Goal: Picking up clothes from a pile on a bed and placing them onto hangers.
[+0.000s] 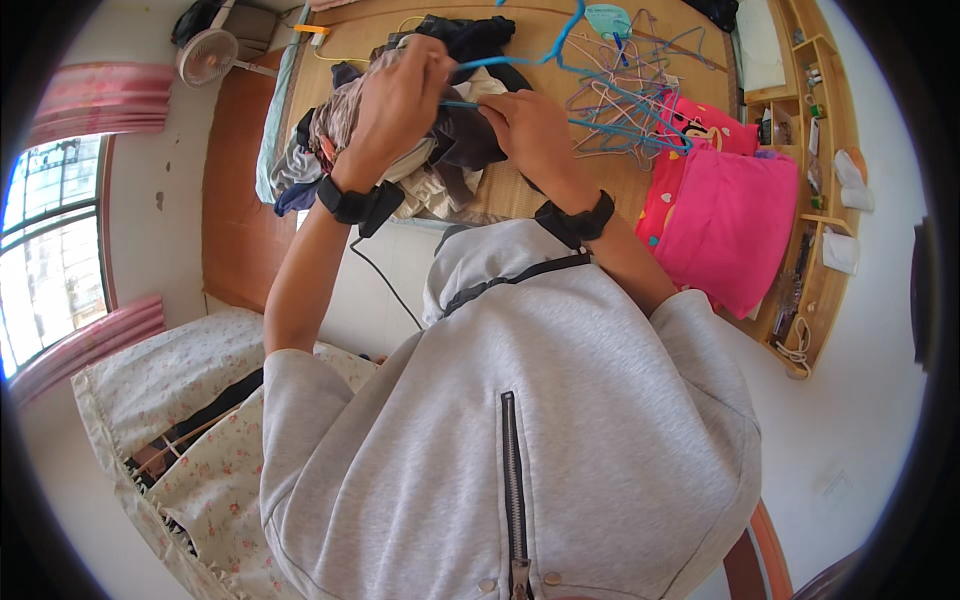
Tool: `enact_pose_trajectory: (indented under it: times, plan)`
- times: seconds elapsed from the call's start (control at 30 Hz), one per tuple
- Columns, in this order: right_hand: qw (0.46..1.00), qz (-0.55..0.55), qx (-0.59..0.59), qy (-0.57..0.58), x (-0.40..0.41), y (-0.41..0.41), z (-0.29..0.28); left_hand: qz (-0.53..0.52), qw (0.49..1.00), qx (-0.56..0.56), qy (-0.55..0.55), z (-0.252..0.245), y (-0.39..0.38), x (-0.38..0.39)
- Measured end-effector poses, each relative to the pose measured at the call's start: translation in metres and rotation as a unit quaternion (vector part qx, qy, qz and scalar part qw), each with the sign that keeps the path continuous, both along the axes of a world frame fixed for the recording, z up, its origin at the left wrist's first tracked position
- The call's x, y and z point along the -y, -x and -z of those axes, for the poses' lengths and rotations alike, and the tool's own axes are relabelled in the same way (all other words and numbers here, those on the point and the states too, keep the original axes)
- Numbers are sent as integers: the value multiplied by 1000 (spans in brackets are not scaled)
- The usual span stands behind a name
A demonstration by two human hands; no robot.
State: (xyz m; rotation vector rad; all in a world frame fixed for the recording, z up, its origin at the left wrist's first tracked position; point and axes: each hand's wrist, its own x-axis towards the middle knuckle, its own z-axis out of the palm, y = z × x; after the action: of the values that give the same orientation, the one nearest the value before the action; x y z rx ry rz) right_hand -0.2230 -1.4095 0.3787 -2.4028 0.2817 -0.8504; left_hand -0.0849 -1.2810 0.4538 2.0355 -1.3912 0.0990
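A blue clothes hanger (pixel 513 60) is held up over the bed, its hook at the top edge of the view. My left hand (pixel 401 101) grips its left end, with the fingertips slightly blurred. On the lower bar, the fingers of my right hand (pixel 532 139) are closed in a pinch. Behind and below both hands lies a heap of crumpled clothes (pixel 469 142), with dark, brown, white and grey pieces. Several loose hangers (pixel 600 94), pink, purple and blue, are tangled on the woven mat (pixel 517 196) to the right of the heap.
A folded pink cloth (pixel 735 217) rests on a red-pink printed item (pixel 705 120) at the bed's right. A wooden shelf (pixel 832 217) with small items runs along the right wall. A fan (pixel 207 58) stands back left; a floral cloth cover (pixel 217 465) is lower left.
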Motion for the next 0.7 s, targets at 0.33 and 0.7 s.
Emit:
enact_pose_trajectory:
  times: [0.33, 0.7]
  plan:
    - [967, -68, 198, 143, -20, 25, -2, -26, 997, 49, -60, -26, -9, 10]
    - [981, -177, -42, 68, -36, 20, 83, -73, 993, -44, 81, -65, -8, 13]
